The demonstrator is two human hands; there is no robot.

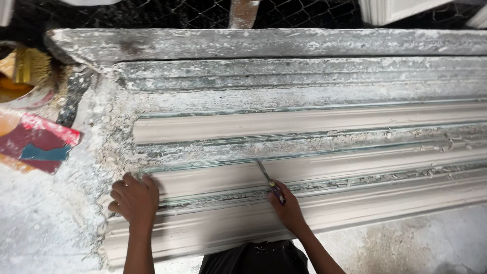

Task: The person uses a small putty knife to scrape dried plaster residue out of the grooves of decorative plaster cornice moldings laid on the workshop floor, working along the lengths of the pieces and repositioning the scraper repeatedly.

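1. Head view looks straight down on a long plaster moulding point(314, 167) with several ridges and grooves, lying across a work surface and running out of frame on the right.
2. My left hand point(134, 199) rests near the moulding's left end, palm down, fingers curled and pressed onto the lower ridge; it pinches nothing that I can see.
3. My right hand point(289, 208) sits further right on the same lower part of the moulding, fingers closed around the handle of a small knife point(269, 181).
4. I see the knife's thin blade pointing up and to the left, its tip touching the edge of a groove between two smooth ridges, about midway across the frame.
5. Crumbs and flakes of dried plaster lie in the grooves, thickest along the channel to the right of the blade.
6. Behind the moulding, a wider grey mould bed point(284, 45) crusted with white residue spans the top of the view.
7. Off to the left, well apart from both hands, lies a red and blue scrap point(35, 142) on the dusty white surface, with a yellow-bristled brush point(30, 66) further up in the corner.
8. Dark wire mesh point(304, 12) shows along the top edge, beyond the mould bed.
9. At the bottom edge, between my forearms, a dark garment point(253, 259) speckled with plaster is visible.
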